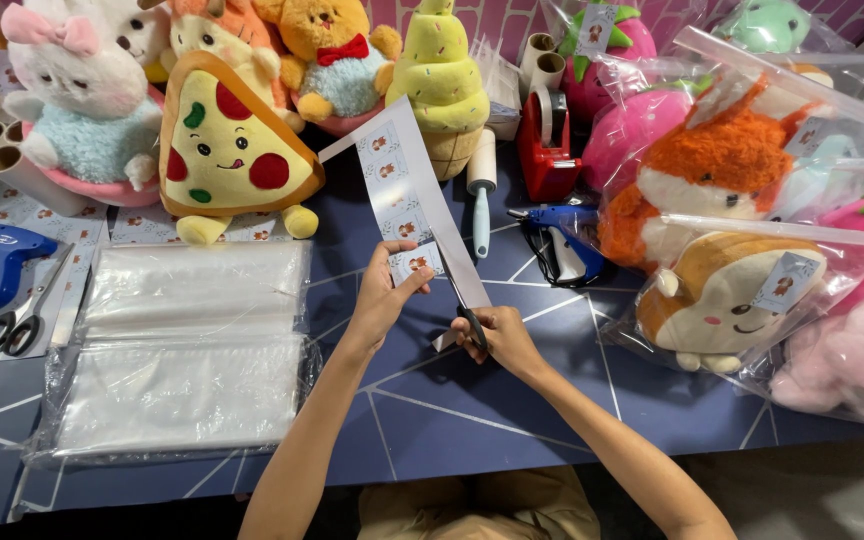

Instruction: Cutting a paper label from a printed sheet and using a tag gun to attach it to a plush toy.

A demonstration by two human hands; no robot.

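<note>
Across mid-left: two stacks of clear bags (187, 350). Centre frame: one long label strip (407, 195), running up-left. Left hand (384, 295) pinching its lowest label, fingers closed. Right hand (497, 338) wrapped round one pair of scissors (473, 325), blades at strip.

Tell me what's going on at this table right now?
A person is cutting a long strip of printed tags with scissors. The left hand pinches the strip's lower end; the right hand works the scissors just below it. A stack of clear plastic bags lies to the left on the blue table. Plush toys, some already bagged, crowd the far and right sides.
</note>
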